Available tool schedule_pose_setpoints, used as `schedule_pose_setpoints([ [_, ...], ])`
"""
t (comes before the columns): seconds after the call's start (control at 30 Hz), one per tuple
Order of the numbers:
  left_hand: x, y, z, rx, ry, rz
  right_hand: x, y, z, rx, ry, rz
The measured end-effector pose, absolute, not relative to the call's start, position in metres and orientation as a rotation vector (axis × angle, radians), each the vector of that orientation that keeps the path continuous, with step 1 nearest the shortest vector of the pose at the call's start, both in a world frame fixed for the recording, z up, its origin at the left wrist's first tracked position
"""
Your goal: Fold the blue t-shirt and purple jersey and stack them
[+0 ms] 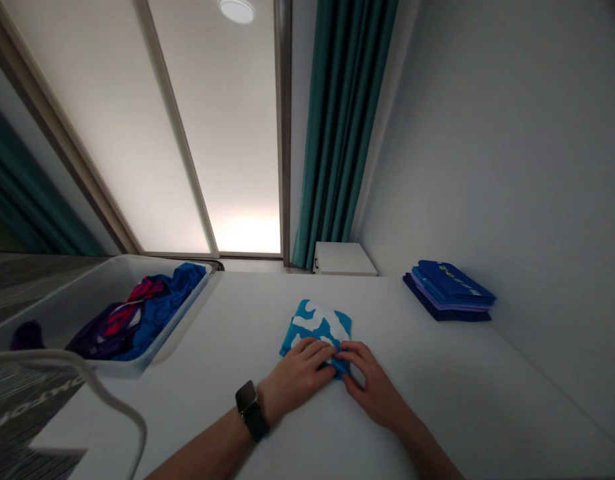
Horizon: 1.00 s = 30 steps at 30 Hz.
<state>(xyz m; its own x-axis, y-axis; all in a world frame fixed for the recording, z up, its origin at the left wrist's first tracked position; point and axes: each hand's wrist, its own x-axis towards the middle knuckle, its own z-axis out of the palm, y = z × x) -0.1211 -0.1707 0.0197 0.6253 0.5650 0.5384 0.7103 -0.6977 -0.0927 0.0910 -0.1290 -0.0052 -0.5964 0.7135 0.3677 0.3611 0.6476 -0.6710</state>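
A folded blue-and-white patterned cloth (320, 321) lies on the white table in front of me. My left hand (302, 370), with a dark watch on its wrist, rests across the near part of the cloth, fingers stretched out and mostly flat. At the cloth's near right edge is my right hand (370, 383). Its thumb and curled fingers close around that edge from the right, and the fingertips touch the fabric. Both hands almost meet at the near right corner, and they hide part of the cloth's near side.
A translucent plastic bin (124, 263) with crumpled blue, red and purple garments (160, 303) stands at the left. On the right, near the wall, sits a stack of folded blue and purple cloths (450, 290). A pale cable (100, 387) curves across the lower left. The white table (227, 333) spreads between them.
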Motion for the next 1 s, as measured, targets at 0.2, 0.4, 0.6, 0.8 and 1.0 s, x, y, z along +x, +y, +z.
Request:
schedule_pose_setpoints([
  [0.2, -0.1254, -0.172, 0.0223, -2.605, -1.092, -0.693, 0.0906, -0.1296, -0.0018, -0.865, -2.244, 0.756],
  [0.4, -0.1286, -0.1716, 0.0227, -2.61, -1.101, -0.66, 0.0904, -0.1288, -0.0012, -0.874, -2.257, 0.758],
  [0.6, -0.126, -0.1711, 0.0216, -2.603, -1.109, -0.64, 0.0903, -0.1276, -0.0038, -0.862, -2.242, 0.729],
  [0.8, -0.1259, -0.1682, 0.0157, -2.604, -1.178, -0.687, 0.0906, -0.128, -0.005, -0.874, -2.253, 0.725],
  [1.0, -0.1264, -0.1669, 0.0166, -2.625, -1.157, -0.673, 0.0897, -0.1278, -0.0045, -0.876, -2.237, 0.714],
])
